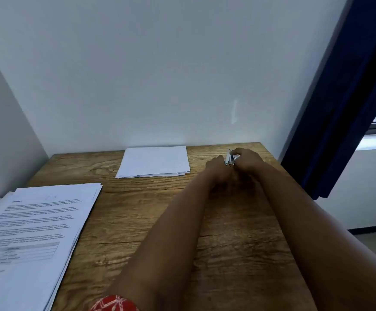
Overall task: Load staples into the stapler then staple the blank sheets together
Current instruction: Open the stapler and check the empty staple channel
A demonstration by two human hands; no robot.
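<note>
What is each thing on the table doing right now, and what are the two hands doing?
Stapler: held up at the far right of the table, between both hands; open or closed, cannot tell.
Left hand: fingers curled on the stapler.
Right hand: fingers curled over the stapler.
Blank sheets: lying flat by the wall, untouched.
Printed papers: loose flat pile at the left edge.

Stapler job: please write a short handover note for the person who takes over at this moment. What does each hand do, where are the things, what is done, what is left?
Left hand and right hand: both at the far right of the table, holding the small metallic stapler between them.
Blank sheets: stacked flat at the far middle, untouched.
Printed pages: near left, not part of the job.
Done: stapler picked up. Whether staples are loaded cannot be told.
Left: finish loading, then staple the blank sheets.
</note>
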